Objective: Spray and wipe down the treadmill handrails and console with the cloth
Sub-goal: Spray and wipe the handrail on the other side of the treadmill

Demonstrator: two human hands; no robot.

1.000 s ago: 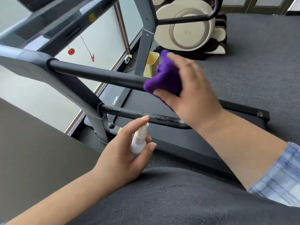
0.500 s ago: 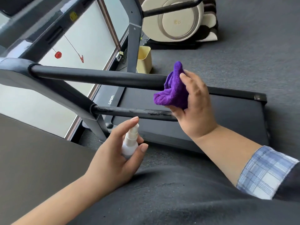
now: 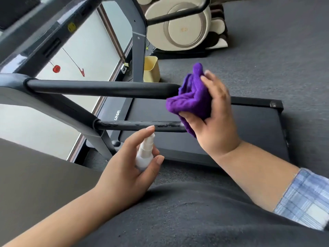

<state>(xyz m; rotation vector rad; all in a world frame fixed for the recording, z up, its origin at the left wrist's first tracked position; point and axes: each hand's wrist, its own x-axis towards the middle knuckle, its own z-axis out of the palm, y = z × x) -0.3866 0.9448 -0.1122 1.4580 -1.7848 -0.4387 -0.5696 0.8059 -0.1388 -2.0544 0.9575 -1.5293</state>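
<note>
My right hand (image 3: 216,120) grips a bunched purple cloth (image 3: 189,100) at the free end of the treadmill's thick black upper handrail (image 3: 99,89). The cloth also hangs over the end of the thinner lower handrail (image 3: 135,126), whose coating looks scuffed. My left hand (image 3: 130,168) holds a small white spray bottle (image 3: 145,154) upright just below that lower rail, index finger resting on the nozzle top. The console (image 3: 35,32) is only partly in view at the upper left.
The black treadmill belt (image 3: 249,132) lies beneath the rails on grey carpet. A pale yellow bin (image 3: 151,68) stands past the treadmill's upright post (image 3: 137,56). A cream massage chair (image 3: 185,27) stands at the back. A window wall runs along the left.
My right hand has slid the cloth along the upper handrail to its free end and then a little lower. The left hand with the bottle has kept its pose.
</note>
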